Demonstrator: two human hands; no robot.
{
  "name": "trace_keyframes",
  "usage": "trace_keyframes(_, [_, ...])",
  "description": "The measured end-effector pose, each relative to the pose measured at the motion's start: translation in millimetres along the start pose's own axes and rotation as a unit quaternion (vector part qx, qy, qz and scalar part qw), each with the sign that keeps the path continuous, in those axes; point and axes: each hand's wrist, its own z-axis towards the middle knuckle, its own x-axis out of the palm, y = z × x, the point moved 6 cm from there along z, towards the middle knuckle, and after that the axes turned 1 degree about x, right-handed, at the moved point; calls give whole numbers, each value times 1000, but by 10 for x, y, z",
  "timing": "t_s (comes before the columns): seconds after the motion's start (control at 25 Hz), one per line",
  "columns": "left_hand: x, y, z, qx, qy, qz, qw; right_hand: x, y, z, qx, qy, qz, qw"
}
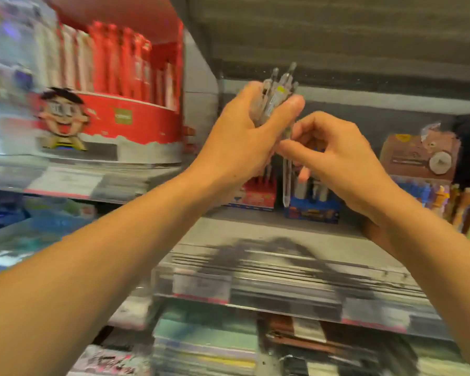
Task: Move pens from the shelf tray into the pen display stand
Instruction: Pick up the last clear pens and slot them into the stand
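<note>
- Left hand [239, 131], centre frame, gripping a bundle of clear pens [276, 99] upright.
- Right hand [334, 156] just beside, pinching one clear pen [286, 169], tip down.
- Red pen display stand [114, 118] on shelf, upper left; blurred.

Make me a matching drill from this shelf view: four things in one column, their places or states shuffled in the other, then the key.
Things:
1. left hand
2. right hand
3. red round stand
4. blue pen box

Places or states:
A. on the shelf below the hands
B. grips a bundle of clear pens
C. on the upper shelf at left, with a cartoon figure in front
D. pinches a single clear pen pointing down

Pairs: 1-B, 2-D, 3-C, 4-A
</note>
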Motion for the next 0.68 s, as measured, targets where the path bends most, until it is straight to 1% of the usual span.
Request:
trace_keyframes(0.08, [-557, -370, -182, 24, -21, -11, 999, 308, 567, 60, -19, -11, 74, 997])
trace_keyframes(0.16, [-1164, -674, -384, 30, -27, -24, 999, 697, 1126, 101, -36, -14, 143, 989])
trace_keyframes(0.32, [-2387, -1004, -772, 31, -48, 30, 998, 1634, 2147, 213, -86, -3, 223, 971])
trace_keyframes(0.36, [-2870, -1090, -915, 31, -72, 58, 995, 2019, 2469, 272, -91, 9, 243, 966])
trace_keyframes(0.4, [-3064, -1104, -984, 22, -88, 63, 994, 2165, 2619, 300, -90, 9, 248, 964])
trace_keyframes(0.52, [-4248, -1286, -1327, -29, -164, 107, 980, 3056, 3323, 466, -101, 32, 306, 946])
trace_keyframes(0.6, [-4915, -1319, -1535, -69, -211, 127, 967, 3563, 3661, 562, -106, 48, 344, 932])
trace_keyframes(0.68, [-5515, -1332, -1734, -86, -259, 143, 951, 4046, 3948, 651, -114, 69, 368, 920])
